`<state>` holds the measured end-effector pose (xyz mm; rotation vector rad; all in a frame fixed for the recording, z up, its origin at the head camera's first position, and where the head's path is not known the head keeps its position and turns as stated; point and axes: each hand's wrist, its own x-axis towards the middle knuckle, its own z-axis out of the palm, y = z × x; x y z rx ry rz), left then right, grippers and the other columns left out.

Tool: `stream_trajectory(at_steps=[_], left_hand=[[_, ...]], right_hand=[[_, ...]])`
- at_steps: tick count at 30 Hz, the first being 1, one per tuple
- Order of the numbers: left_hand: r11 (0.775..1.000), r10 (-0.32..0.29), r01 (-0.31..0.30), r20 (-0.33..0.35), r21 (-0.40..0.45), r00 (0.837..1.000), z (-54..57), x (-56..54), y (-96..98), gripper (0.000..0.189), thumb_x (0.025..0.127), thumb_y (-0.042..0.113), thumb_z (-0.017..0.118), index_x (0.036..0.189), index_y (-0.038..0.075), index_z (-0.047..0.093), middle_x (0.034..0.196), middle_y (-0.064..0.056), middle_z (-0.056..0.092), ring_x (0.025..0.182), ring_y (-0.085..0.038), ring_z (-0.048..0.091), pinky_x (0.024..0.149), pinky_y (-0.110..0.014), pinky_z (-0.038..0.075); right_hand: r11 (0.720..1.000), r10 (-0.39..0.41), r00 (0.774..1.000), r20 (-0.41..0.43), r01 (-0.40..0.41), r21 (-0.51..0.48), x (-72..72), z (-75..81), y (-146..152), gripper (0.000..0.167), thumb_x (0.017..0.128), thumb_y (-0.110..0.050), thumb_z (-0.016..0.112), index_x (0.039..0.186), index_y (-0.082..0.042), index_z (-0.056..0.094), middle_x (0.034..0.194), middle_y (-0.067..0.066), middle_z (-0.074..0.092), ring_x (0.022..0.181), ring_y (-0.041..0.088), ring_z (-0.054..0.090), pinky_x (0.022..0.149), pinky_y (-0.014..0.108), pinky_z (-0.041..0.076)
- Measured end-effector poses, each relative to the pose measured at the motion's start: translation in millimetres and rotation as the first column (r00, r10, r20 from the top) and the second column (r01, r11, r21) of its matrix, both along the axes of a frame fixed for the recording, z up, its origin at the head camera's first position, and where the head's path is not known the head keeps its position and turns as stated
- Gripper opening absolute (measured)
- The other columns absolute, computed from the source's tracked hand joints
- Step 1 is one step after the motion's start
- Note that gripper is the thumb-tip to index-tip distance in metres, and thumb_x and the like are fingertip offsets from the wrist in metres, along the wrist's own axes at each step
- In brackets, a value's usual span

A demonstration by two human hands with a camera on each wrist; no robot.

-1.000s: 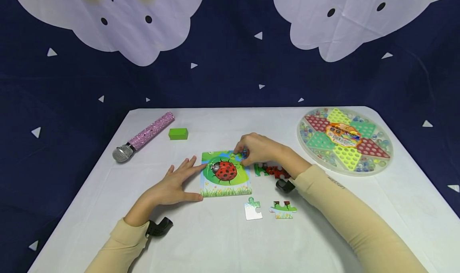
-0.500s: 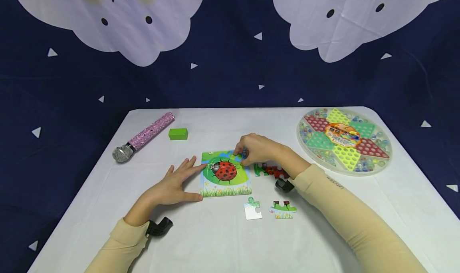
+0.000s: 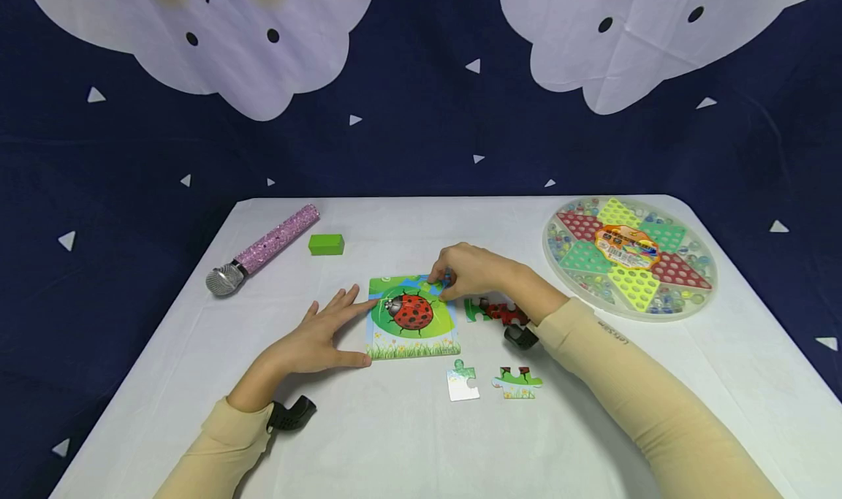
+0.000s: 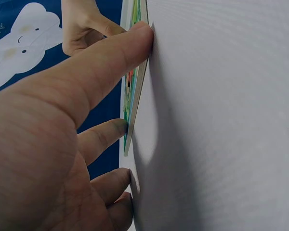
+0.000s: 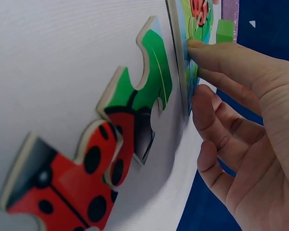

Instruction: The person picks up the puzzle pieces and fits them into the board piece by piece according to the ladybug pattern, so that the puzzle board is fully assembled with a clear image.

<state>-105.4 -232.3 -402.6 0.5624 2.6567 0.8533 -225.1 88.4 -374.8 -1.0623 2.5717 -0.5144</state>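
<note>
A square ladybug puzzle board [image 3: 413, 351] lies flat on the white table between the hands. My left hand [image 3: 316, 344] spreads its fingers beside it, thumb and index fingertips at its left edge. At the upper right corner, my right hand [image 3: 479, 272] pinches a blue and green puzzle piece [image 5: 194, 72] between thumb and index finger, low against the board; the fingers hide most of it. Under the right wrist lie a red spotted puzzle piece [image 5: 70, 185] and a green leaf piece [image 5: 156, 72], overlapping in the right wrist view.
Nearer the front lie a mostly white puzzle piece [image 3: 463, 389] and a piece with black legs [image 3: 518, 383]. A pink glitter microphone [image 3: 276, 240] and green block [image 3: 326, 245] are at back left. A round marble game board [image 3: 631, 258] sits at back right.
</note>
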Motion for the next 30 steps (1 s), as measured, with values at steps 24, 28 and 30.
stream_trajectory(at_steps=[24,28,30], left_hand=[[1.000,-0.002,0.002,-0.002,-0.009,1.000,-1.3,-2.2,-1.7,0.096,0.085,0.046,0.089,0.167,0.023,0.042,0.180,-0.022,0.015,0.166,-0.051,0.007,0.125,-0.082,-0.004],[1.000,-0.006,0.006,0.000,-0.012,1.000,-2.4,-2.5,-2.0,0.096,0.086,0.046,0.089,0.167,0.023,0.041,0.180,-0.021,0.014,0.167,-0.050,0.007,0.125,-0.082,-0.004],[1.000,-0.006,0.006,0.001,-0.013,1.000,-2.4,-2.7,-2.3,0.096,0.086,0.046,0.088,0.167,0.024,0.041,0.180,-0.021,0.014,0.167,-0.050,0.007,0.125,-0.082,-0.004]], right_hand=[[0.993,0.105,0.993,-0.055,-0.102,0.063,10.0,3.7,-27.4,0.038,0.095,-0.024,0.081,0.134,-0.024,0.077,0.113,0.000,0.068,0.089,0.014,0.060,0.076,0.032,0.053],[0.990,0.126,0.989,-0.082,-0.119,0.076,12.5,1.5,-36.5,0.039,0.096,-0.025,0.081,0.135,-0.026,0.076,0.115,0.001,0.068,0.094,0.014,0.062,0.078,0.033,0.055],[0.989,0.131,0.987,-0.093,-0.124,0.082,13.2,1.3,-39.5,0.039,0.096,-0.025,0.081,0.135,-0.026,0.076,0.116,0.001,0.069,0.097,0.015,0.064,0.079,0.034,0.057]])
